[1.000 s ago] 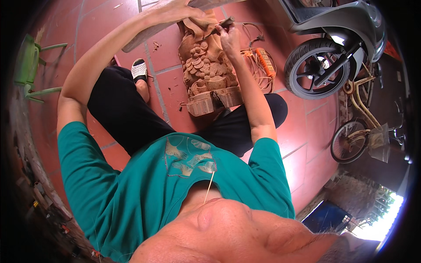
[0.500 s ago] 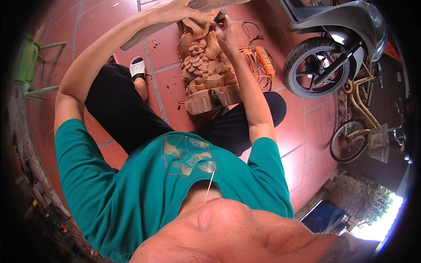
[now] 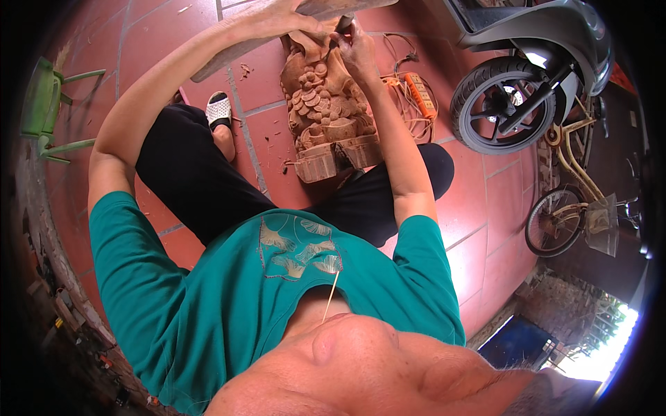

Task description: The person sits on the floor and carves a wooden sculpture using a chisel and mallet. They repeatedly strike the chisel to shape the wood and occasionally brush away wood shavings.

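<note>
A carved wooden piece (image 3: 322, 104) lies on the floor between my legs, covered in coin-like discs and rounded shapes, its blocky base towards me. My left hand (image 3: 300, 21) grips its far end, thumb apart from the other fingers. Pinched in my right hand (image 3: 357, 50) is a small dark, roll-shaped piece (image 3: 343, 26), pressed against the far right part of the carving. My fingers hide part of it, so its exact kind is unclear. A long greyish-brown board (image 3: 220, 64) lies beyond the carving, partly under my left forearm.
An orange power strip (image 3: 420, 96) with tangled cords lies right of the carving. Farther right stand a motor scooter's front wheel (image 3: 501, 104) and a bicycle (image 3: 555, 220). A green chair (image 3: 43, 104) is at the far left. Wood chips (image 3: 244, 70) dot the red tiles.
My right hand has shifted slightly, and the dark piece in it has tilted and dipped a little lower against the carving. My left hand stays on the carving.
</note>
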{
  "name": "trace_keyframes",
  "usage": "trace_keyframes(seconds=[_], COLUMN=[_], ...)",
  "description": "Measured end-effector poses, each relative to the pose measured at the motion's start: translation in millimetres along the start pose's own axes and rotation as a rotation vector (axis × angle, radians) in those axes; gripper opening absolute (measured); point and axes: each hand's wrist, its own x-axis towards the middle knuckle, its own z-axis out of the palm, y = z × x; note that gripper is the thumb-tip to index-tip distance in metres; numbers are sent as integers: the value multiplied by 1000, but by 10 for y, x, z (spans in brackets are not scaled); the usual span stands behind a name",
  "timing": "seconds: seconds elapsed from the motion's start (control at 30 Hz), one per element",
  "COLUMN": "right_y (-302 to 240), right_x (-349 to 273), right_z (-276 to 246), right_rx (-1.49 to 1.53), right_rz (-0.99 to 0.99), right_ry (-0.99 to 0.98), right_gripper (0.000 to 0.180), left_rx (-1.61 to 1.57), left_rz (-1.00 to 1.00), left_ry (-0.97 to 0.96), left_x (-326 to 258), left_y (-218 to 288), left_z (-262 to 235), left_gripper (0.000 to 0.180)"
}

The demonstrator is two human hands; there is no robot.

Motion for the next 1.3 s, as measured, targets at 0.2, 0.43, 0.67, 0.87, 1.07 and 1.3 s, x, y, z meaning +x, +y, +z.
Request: trace_keyframes(seconds=[0.2,0.43,0.67,0.87,1.07,1.3], right_y=[-120,-34,-37,-80,21,-72], right_x=[-18,-29,9,33,-4,-8], right_z=[-15,24,21,21,85,54], right_rx=[-12,-80,-17,-47,-31,-14], right_rz=[64,-73,-46,25,-70,-7], right_ry=[-62,-3,-74,-119,-79,-106], right_gripper=[23,25,24,27,27,28], left_rx=[29,56,113,-15,28,277], left_rz=[1,0,-9,14,8,102], left_ry=[-5,-8,1,17,49,104], left_x=[-1,9,-1,-20,9,32], left_y=[22,37,74,70,-11,-37], left_z=[-6,-2,25,52,82,51], left_gripper=[82,83,83,84,84,86])
